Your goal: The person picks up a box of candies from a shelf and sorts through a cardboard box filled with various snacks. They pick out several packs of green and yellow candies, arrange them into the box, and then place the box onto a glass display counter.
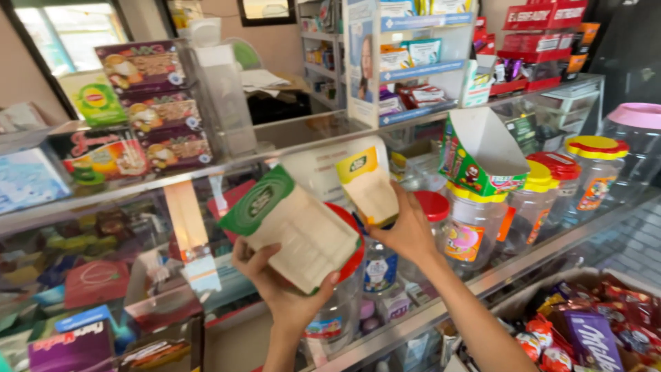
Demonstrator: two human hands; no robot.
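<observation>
My left hand (286, 289) grips a flat cream pouch with a green top (292, 227), tilted, held up in front of the shop shelf. My right hand (406, 231) holds a smaller cream pouch with a yellow top (368, 186), raised just to the right of the first one. Both pouches hang over clear plastic jars with red lids (434, 205) on the glass counter shelf. A red lid edge (357, 244) shows behind the green pouch.
Boxes of snacks (148, 103) stack on the upper glass shelf at left. An open green cardboard box (482, 155) sits atop jars with yellow lids (540, 182). Wrapped chocolates (592, 331) fill a tray at lower right. A rack of packets (413, 62) stands behind.
</observation>
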